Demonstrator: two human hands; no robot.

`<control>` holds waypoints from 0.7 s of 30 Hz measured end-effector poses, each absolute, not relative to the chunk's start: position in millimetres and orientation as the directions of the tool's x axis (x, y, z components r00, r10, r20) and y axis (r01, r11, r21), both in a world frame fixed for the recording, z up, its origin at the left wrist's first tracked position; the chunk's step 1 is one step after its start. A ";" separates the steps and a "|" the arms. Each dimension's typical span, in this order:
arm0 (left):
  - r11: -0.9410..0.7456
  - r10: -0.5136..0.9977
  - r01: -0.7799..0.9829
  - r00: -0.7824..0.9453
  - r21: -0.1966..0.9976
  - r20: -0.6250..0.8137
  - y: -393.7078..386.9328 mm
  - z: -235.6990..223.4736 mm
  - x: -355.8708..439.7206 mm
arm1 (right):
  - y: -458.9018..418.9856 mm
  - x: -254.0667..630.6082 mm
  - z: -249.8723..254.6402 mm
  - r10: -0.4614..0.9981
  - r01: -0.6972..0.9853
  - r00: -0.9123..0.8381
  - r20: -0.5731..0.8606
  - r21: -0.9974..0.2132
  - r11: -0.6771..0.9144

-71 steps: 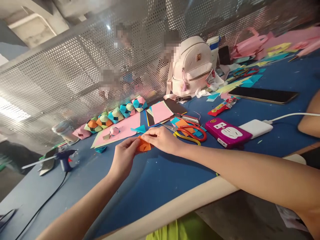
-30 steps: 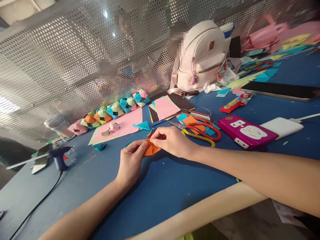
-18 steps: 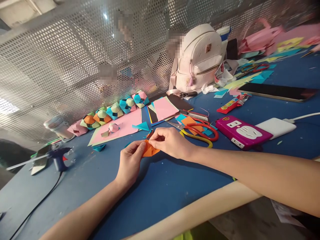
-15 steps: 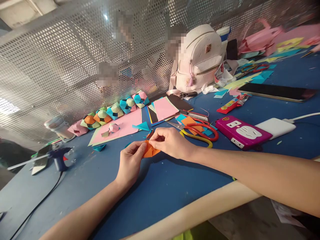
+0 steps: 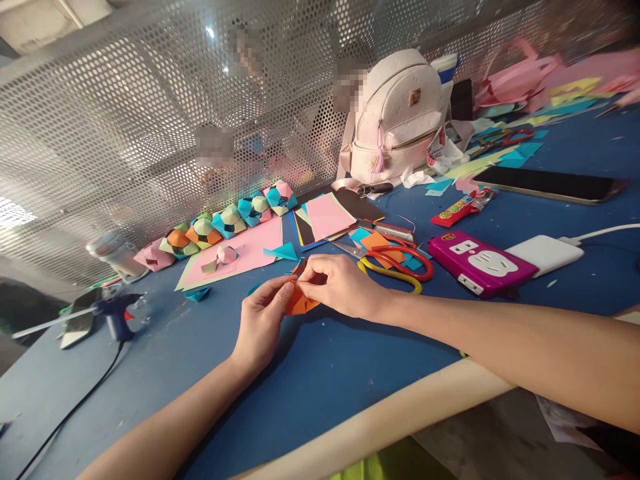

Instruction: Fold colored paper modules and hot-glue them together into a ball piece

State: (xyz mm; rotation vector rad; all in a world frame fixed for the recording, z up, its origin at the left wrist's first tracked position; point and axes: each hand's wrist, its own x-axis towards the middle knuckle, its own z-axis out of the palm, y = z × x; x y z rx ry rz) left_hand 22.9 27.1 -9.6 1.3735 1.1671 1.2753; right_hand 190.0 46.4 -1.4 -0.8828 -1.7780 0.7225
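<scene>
A small folded piece of orange paper (image 5: 301,303) rests on the blue table (image 5: 310,373) between my two hands. My left hand (image 5: 260,323) pinches its left edge with thumb and fingers. My right hand (image 5: 337,283) is closed over its top right, with the fingertips pressing the fold. Both hands meet over the paper near the table's middle. Part of the paper is hidden under my fingers.
Red-and-yellow scissors (image 5: 395,263) lie just right of my right hand. Beyond are pink paper sheets (image 5: 250,257), a row of folded paper balls (image 5: 230,223), a purple power strip (image 5: 480,263), a white power bank (image 5: 545,253), a phone (image 5: 545,183), a white backpack (image 5: 395,120), and a glue gun (image 5: 113,313) at the left.
Both hands stay on the orange paper; the fingers have shifted slightly along its fold. The view has drifted a little.
</scene>
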 end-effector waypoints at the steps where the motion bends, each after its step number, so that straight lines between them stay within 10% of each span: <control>1: -0.165 0.986 0.092 0.021 0.982 0.163 27.2 -10.2 22.2 | 46.7 190.1 -1.7 0.821 0.245 -0.260 0.508 -0.788 0.565; 21: -0.235 0.971 0.286 0.023 0.929 0.239 26.9 -8.5 21.4 | 45.5 188.9 -1.5 0.817 0.265 -0.278 0.505 -0.778 0.570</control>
